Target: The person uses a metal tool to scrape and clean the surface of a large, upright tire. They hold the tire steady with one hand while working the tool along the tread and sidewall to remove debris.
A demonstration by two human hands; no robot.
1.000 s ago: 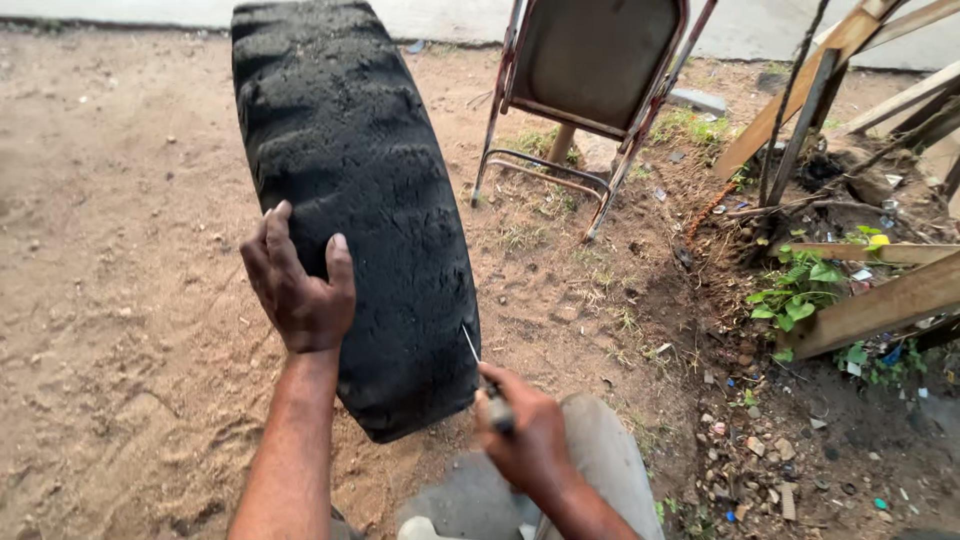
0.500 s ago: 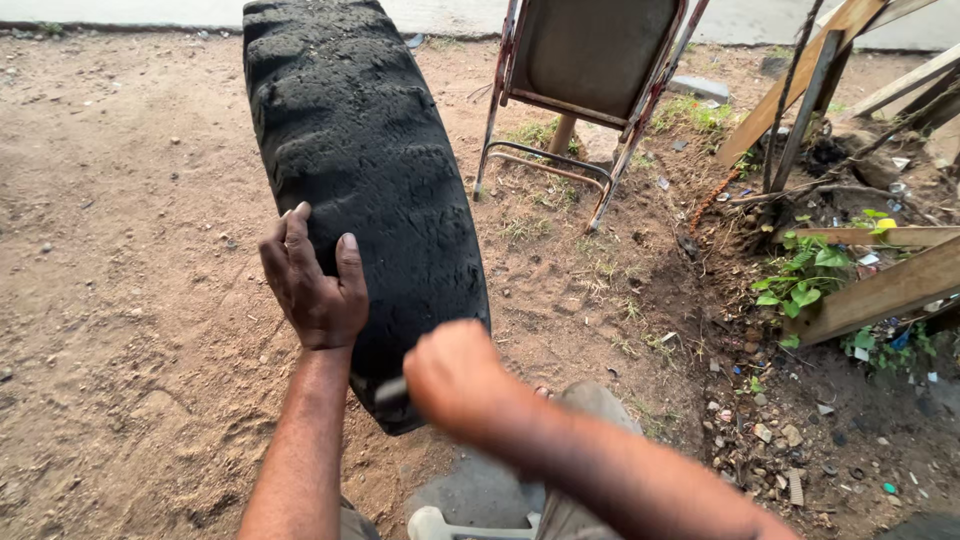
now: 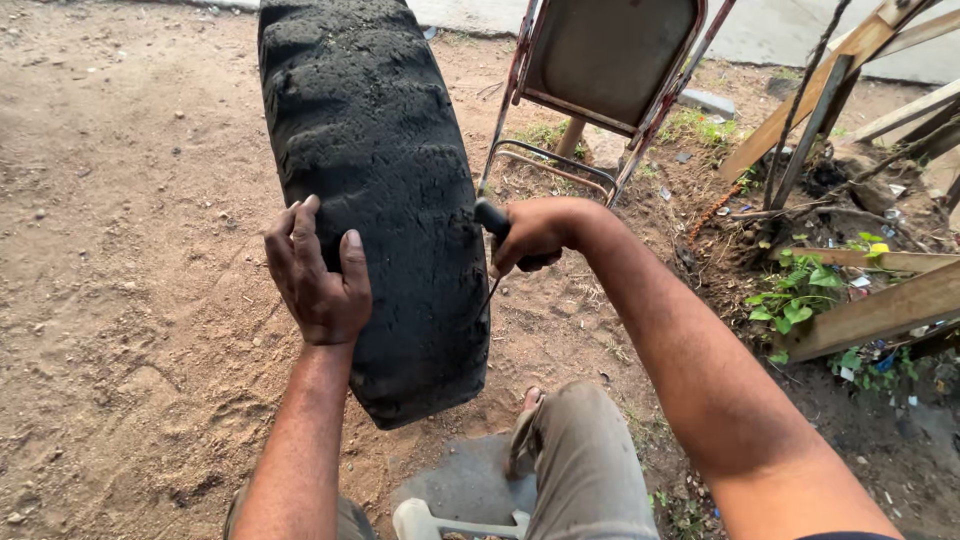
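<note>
A big black tyre (image 3: 375, 200) stands upright on bare dirt ground (image 3: 110, 300), its worn tread facing up toward the camera. The left hand (image 3: 318, 275) lies flat on the tread's left side, fingers (image 3: 300, 225) spread wide and gripping nothing, the thumb up along the rubber. The right hand (image 3: 530, 235) is at the tyre's right edge, fingers wrapped tight around a dark tool handle (image 3: 491, 216) that pokes out above the fist; a thin shaft runs down from the fist against the tyre's side, and its tip is too small to make out. Behind the tyre stands a folding metal chair (image 3: 600, 70). To the right lie wooden planks (image 3: 880, 310) among green weeds (image 3: 800, 295). The person's knee (image 3: 580, 450) shows at the bottom.
</note>
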